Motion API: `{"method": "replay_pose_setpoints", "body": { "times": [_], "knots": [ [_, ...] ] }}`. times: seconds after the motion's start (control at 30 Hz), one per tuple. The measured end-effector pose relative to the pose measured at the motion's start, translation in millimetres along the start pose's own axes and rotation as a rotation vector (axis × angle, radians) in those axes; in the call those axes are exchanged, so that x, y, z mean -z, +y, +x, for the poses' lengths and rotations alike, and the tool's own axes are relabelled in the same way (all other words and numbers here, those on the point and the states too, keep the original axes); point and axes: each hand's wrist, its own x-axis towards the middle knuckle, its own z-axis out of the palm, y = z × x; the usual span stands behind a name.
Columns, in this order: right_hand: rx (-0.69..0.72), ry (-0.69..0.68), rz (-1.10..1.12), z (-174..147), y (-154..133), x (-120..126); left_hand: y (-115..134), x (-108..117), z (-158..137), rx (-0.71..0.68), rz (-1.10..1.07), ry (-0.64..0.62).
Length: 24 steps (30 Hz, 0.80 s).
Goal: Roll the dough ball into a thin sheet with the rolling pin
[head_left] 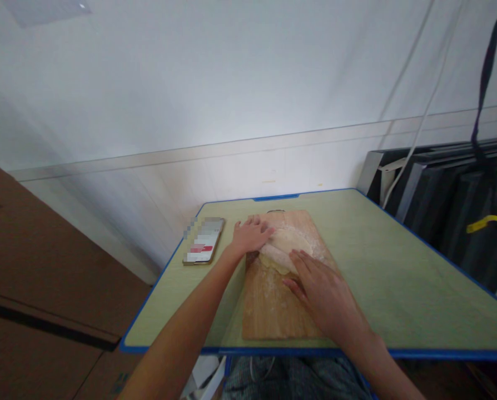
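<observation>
A flour-dusted pale rolling pin [278, 256] lies slantwise across a flattened sheet of dough [293, 239], whose yellowish near edge shows below it. Under the dough is a wooden cutting board [269, 316] with flour scattered over it. My left hand [252, 234] rests on the pin's left end, palm down, fingers stretched forward and apart. Over its right end lies my right hand [321, 289], fingers extended and the thumb held away from them. Both ends of the pin are hidden beneath my hands.
A phone [207, 240] with its screen lit lies left of the board on the blue-edged table [398, 266]. Behind the table stands a white wall [240, 83]. Cardboard boxes [44, 250] are at the left, and dark flat panels [448, 194] lean at the right.
</observation>
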Motion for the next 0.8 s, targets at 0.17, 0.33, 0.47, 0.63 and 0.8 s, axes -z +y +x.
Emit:
{"method": "replay_pose_setpoints", "body": {
  "times": [0.17, 0.33, 0.47, 0.63, 0.8],
  "knots": [
    [0.005, 0.021, -0.049, -1, -3, -1, 1, -2, -2, 0.037, -0.02, 0.034],
    [-0.027, 0.016, -0.053, -2, 2, -5, 9, 1, 19, 0.022, -0.01, 0.038],
    [-0.065, -0.011, -0.012, -1, 7, -7, 14, 5, 32, -0.015, -0.036, -0.008],
    [-0.07, -0.058, 0.01, 0, 5, -6, 12, 4, 24, -0.044, -0.004, 0.016],
    [-0.037, -0.015, -0.076, -7, -8, -6, 0, -3, -2, -0.036, 0.021, 0.104]
  ]
}}
